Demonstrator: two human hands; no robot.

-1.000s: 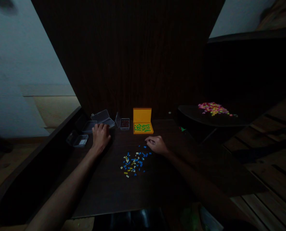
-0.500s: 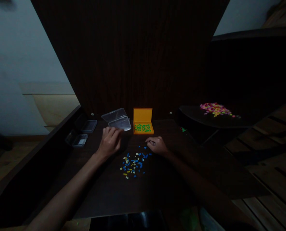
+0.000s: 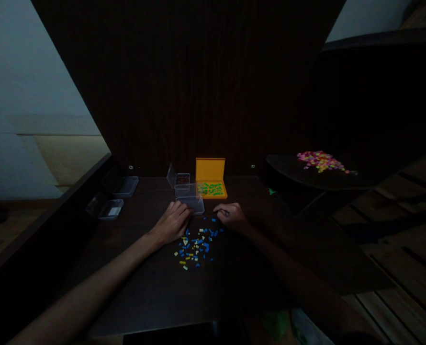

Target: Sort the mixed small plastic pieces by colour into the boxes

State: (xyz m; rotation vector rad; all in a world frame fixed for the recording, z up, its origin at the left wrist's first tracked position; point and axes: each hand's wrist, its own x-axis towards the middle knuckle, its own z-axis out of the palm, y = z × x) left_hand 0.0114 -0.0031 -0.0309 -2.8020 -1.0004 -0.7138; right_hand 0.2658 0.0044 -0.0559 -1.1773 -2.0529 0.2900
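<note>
My left hand (image 3: 173, 221) is closed on the left edge of a clear plastic box (image 3: 197, 207), whose lid stands raised at the back, partly in front of the yellow box. My right hand (image 3: 232, 217) rests on the table with its fingers curled in a pinch; what they hold, if anything, is too small to make out. Between and below my hands lies a loose pile of tiny blue, yellow and cream building bricks (image 3: 197, 247). Behind them, an open yellow box (image 3: 210, 168) holds many small green bricks (image 3: 213, 188).
A small clear box (image 3: 183, 179) with dark reddish pieces stands behind. Two more open clear boxes (image 3: 127, 186) sit at the left by the side panel. Pink and yellow pieces (image 3: 321, 161) are heaped on a dark shelf at right. A green scrap (image 3: 271, 191) lies near it.
My left hand has brought the clear box right and toward me, uncovering the small box with reddish pieces behind. My right hand has barely moved. The view has shifted slightly.
</note>
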